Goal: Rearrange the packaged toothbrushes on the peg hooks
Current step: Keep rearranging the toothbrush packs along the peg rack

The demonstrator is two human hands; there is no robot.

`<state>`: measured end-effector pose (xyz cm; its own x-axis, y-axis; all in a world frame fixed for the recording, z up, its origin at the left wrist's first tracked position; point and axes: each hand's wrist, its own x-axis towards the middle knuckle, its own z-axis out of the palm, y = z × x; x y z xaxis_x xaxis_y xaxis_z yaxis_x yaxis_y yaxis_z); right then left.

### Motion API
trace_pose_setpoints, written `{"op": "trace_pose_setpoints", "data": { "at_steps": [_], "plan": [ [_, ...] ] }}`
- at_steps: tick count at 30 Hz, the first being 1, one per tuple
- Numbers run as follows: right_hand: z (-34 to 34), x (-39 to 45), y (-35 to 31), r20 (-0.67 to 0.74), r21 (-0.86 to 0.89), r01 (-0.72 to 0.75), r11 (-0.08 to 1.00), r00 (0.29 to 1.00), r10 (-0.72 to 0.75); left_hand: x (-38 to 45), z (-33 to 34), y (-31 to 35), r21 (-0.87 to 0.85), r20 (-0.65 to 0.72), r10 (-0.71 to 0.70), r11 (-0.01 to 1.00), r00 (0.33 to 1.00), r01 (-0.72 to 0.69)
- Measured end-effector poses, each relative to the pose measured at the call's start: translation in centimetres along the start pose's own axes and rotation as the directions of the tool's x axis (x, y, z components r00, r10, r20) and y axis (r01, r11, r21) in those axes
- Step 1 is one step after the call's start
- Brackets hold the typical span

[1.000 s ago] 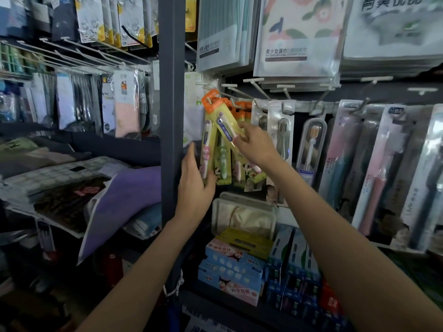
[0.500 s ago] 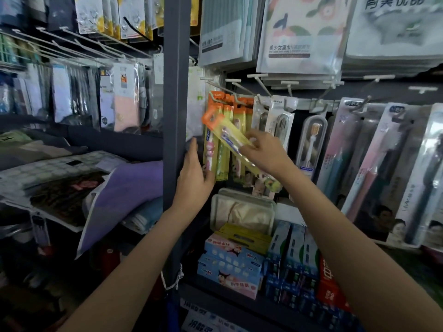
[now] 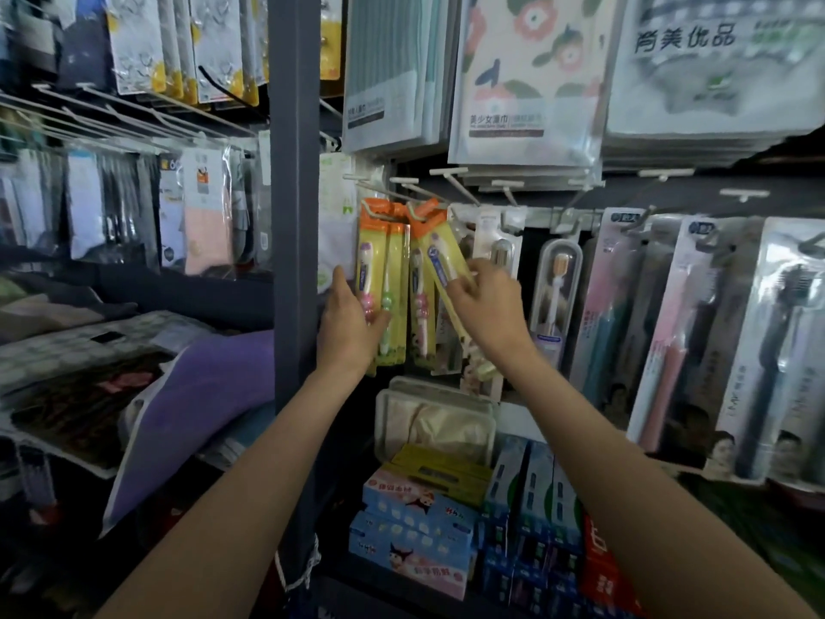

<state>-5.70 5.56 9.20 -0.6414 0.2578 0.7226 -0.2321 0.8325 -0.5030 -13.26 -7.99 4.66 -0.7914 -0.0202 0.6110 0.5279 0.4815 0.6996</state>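
Orange-and-yellow children's toothbrush packs hang on two neighbouring peg hooks. The left stack point(image 3: 383, 279) hangs straight, and my left hand point(image 3: 350, 323) holds its lower part with fingers behind and thumb in front. My right hand point(image 3: 486, 301) pinches one tilted pack point(image 3: 439, 261) whose orange top sits at the tip of the second peg hook point(image 3: 422, 212), in front of the packs point(image 3: 419, 306) hanging there.
A dark upright post point(image 3: 294, 194) stands just left of my left hand. White and pink adult toothbrush packs point(image 3: 553, 288) hang to the right. Boxed toothpaste point(image 3: 415, 524) and a clear container point(image 3: 435, 422) sit on the shelf below. Towel packs point(image 3: 527, 78) hang overhead.
My right hand has carried the tilted pack from in front of the left stack to the second hook on the right. My left hand has stayed on the left stack.
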Motion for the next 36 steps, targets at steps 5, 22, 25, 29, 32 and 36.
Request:
{"op": "trace_pose_setpoints", "data": {
  "at_steps": [5, 22, 25, 29, 32, 36],
  "plan": [
    [1.7, -0.9, 0.5, 0.076, 0.001, -0.026, 1.0, 0.997, 0.026, -0.4, -0.1, 0.6, 0.031, -0.046, -0.013, 0.999, 0.999, 0.015],
    [2.9, 1.7, -3.8, 0.179, 0.231, 0.164, 0.959, 0.962, -0.207, -0.9, 1.4, 2.2, -0.078, -0.069, -0.008, 0.997, 0.998, 0.003],
    [3.4, 3.1, -4.7, 0.156, 0.126, 0.233, 0.964, 0.955, -0.251, -1.0, 1.3, 2.3, -0.104, -0.043, -0.014, 0.995, 0.999, 0.009],
    [4.0, 3.6, -4.9, 0.169, 0.042, 0.28, 0.959, 0.944, -0.283, -1.1, 0.7, 1.9, -0.136, -0.002, -0.017, 0.991, 1.0, 0.017],
    [3.1, 2.8, -4.0, 0.131, 0.116, 0.168, 0.979, 0.974, -0.183, -1.6, -0.1, 1.0, -0.191, 0.096, 0.106, 0.978, 0.99, -0.086],
    [2.2, 3.3, -3.9, 0.141, 0.085, 0.157, 0.984, 0.976, -0.168, -2.3, -1.1, -0.6, -0.15, 0.059, 0.201, 0.97, 0.978, -0.191]
  ]
}}
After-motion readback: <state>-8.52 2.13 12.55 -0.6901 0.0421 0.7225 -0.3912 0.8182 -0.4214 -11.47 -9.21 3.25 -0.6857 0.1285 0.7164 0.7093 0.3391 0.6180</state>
